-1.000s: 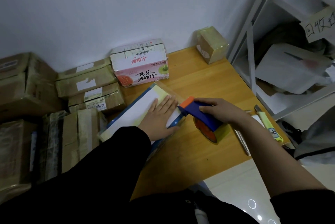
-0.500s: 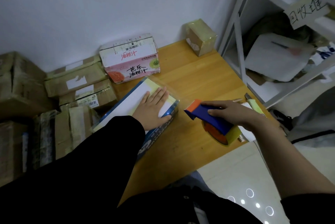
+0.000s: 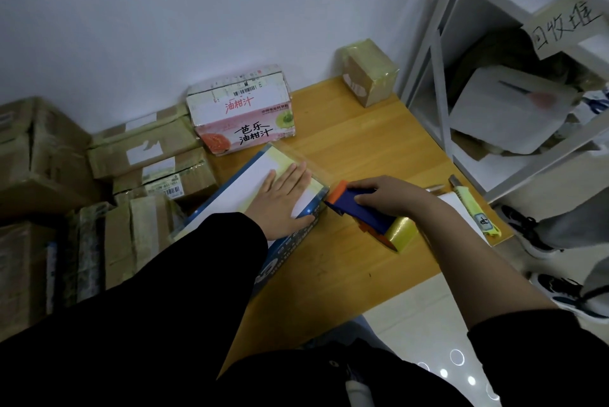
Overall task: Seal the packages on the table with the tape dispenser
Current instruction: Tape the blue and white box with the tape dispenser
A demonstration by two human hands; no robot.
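Blue tape dispenser (image 3: 370, 219) clasped in right grip (image 3: 392, 196); left grip (image 3: 283, 202) flat on package (image 3: 240, 191); pink carton (image 3: 244, 120) reads 油柑汁.

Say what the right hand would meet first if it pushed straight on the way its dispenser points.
Probably the right end of the blue box: the tape dispenser in the right hand noses at it, the left hand beyond.

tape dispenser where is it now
Head view, right of centre: blue and orange plastic tape dispenser in the right hand, its nose at the right end of the blue-sided cardboard box.
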